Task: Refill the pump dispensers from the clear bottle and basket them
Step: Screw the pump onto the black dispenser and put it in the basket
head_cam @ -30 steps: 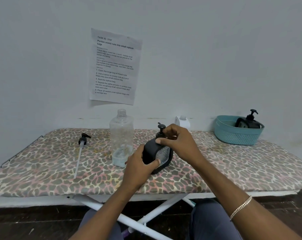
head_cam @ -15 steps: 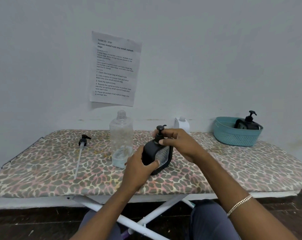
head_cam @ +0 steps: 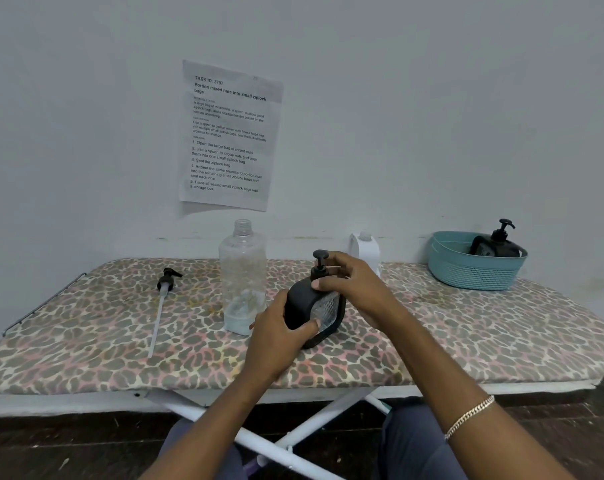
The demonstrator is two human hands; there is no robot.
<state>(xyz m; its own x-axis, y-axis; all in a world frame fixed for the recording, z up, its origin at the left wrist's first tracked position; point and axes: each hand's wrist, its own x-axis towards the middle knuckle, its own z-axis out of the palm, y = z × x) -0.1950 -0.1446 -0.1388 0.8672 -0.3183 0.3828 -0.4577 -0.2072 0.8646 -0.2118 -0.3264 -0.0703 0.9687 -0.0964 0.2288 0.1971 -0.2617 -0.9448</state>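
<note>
Capping of a dispenser, centre of frame. Left hand (head_cam: 279, 334) grips the body of the black pump dispenser (head_cam: 297, 299), fingers and thumb curled round it, steadying it on the leopard-print board (head_cam: 466, 334). Right hand (head_cam: 356, 289) holds the pump head (head_cam: 320, 255) at its collar, fingers curled about it. Compared with a second earlier, these fingers have shifted round the collar and the plunger now shows clear above them, while the dispenser has kept its place. This suggests the pump is being screwed back on and filling of this dispenser is finished.

Clear bottle (head_cam: 242, 271), uncapped and holding only a little liquid at the bottom, stands just left of the dispenser. Teal basket (head_cam: 473, 271), right of frame, already holds a second dispenser (head_cam: 498, 245). Likely remaining steps are to tighten the pump and carry this dispenser to the basket. Loose pump (head_cam: 165, 282) with its tube lies at left.
</note>
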